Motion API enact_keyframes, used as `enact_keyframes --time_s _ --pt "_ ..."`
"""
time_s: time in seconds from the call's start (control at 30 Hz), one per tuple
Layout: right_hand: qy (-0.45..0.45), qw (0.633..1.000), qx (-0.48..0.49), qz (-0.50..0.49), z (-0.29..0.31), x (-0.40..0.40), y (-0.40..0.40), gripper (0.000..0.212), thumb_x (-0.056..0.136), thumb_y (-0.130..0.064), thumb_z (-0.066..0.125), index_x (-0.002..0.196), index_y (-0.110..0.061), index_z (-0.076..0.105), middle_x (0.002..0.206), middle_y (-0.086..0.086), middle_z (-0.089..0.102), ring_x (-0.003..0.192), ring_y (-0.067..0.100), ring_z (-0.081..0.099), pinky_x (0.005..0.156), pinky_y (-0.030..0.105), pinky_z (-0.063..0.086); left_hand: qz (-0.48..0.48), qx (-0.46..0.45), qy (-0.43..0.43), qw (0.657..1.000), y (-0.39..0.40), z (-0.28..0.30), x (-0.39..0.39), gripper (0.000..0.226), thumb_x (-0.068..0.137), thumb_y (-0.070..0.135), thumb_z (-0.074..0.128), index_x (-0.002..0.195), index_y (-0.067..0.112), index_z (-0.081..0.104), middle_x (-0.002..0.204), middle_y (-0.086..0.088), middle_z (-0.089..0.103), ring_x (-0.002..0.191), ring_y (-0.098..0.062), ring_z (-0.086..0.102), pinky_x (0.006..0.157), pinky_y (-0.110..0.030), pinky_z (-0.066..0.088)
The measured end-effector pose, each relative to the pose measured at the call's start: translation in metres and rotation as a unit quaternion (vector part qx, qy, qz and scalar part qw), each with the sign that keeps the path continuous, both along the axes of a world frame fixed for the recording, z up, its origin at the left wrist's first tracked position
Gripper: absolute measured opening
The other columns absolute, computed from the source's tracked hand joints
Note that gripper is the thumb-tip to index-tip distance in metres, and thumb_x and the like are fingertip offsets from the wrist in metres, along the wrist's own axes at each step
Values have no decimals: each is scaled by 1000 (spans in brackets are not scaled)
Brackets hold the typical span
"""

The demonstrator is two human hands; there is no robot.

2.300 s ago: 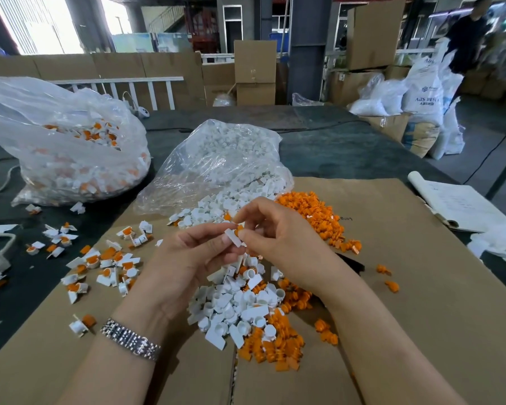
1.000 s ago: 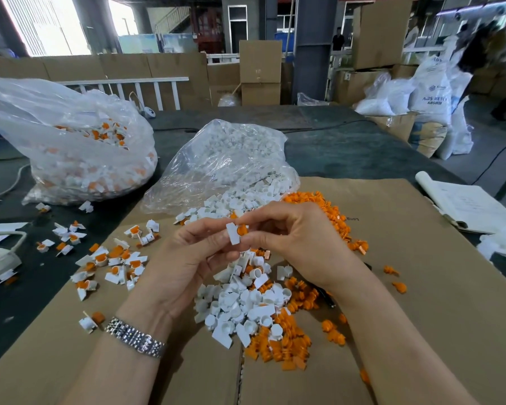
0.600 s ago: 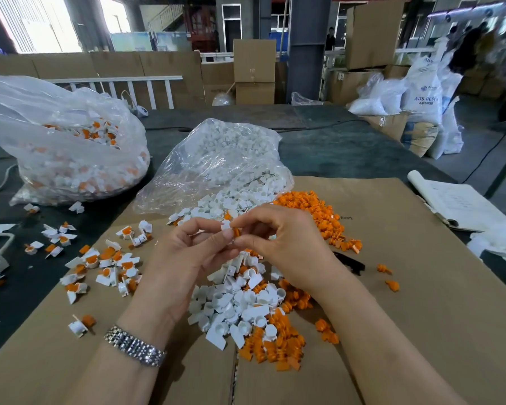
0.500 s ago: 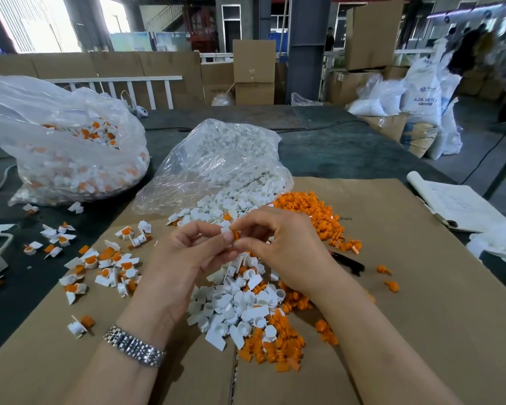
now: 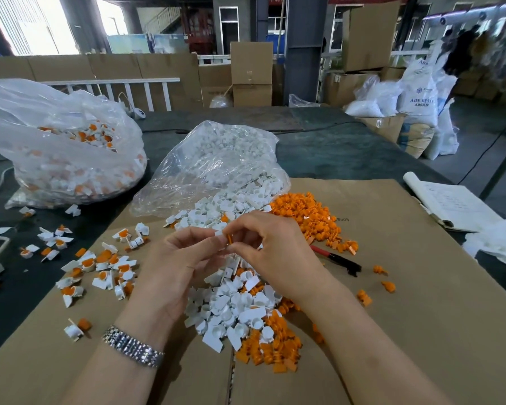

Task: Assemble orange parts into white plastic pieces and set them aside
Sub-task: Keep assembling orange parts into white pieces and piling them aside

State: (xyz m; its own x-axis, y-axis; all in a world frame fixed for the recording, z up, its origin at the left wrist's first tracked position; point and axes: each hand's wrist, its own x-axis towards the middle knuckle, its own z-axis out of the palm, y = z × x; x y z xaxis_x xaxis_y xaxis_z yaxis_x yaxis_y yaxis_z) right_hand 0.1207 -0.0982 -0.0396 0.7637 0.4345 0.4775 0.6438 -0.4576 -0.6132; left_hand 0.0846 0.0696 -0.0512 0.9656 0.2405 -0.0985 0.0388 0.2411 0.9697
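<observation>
Pressing the orange part (image 5: 229, 240) into the white plastic piece (image 5: 218, 233): left hand (image 5: 184, 260) pinches the white piece, right hand (image 5: 270, 247) pinches the orange, both raised above the near loose pile (image 5: 240, 311). I would keep the two axes square until the part seats, then drop the unit on the finished cluster (image 5: 100, 267) to the left; refills lie farther off in the clear bag (image 5: 216, 165).

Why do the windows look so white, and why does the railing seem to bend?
Head view: daylight overexposes the windows at top left; the wide lens bows the white railing and table edges; the clear bags show glare streaks; the figure at top right is blurred; both hands look sharp.
</observation>
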Motion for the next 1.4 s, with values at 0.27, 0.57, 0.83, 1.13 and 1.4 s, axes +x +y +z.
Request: enact_keyframes --time_s 0.27,0.57,0.83,1.13,1.4 --pt "28 998 -30 -41 5 5 -8 27 92 -27 71 118 -25 64 101 -10 62 89 4 60 82 19 51 28 58 13 998 0 3 -3 26 62 25 89 85 16 81 87 -16 79 76 -23 77 61 -23 61" --pt "142 891 -341 -264 -3 12 -25 56 90 -51 64 125 -11 50 128 10 50 124 32 45 102 55 36 40 39 8 998 2 2 1 29 60 31 89 85 18 81 86 -15 79 67 -14 73 56 -21 54" --pt "125 906 -312 -257 2 10 -23 25 99 -37 49 98 -12 53 104 9 54 103 29 53 83 40 43 37 10 -9 999 2 2 2 25 59 26 88 81 17 82 87 -17 78 71 -16 76 51 -17 54" --pt "137 960 -178 -166 30 4 -32 18 100 -24 51 87 -13 56 78 1 53 65 13 46 52 24 33 33 -8 -32 999 4 1 2 24 63 28 86 85 19 83 93 -10 79 85 -18 77 57 -18 55" --pt "283 942 -179 18 52 -13 -23 26 103 -33 50 84 -15 50 79 18 52 65 20 40 61 35 34 24 -111 -67 991 4 3 3 47 59 25 89 101 8 76 93 -6 77 81 -16 76 63 -19 56"
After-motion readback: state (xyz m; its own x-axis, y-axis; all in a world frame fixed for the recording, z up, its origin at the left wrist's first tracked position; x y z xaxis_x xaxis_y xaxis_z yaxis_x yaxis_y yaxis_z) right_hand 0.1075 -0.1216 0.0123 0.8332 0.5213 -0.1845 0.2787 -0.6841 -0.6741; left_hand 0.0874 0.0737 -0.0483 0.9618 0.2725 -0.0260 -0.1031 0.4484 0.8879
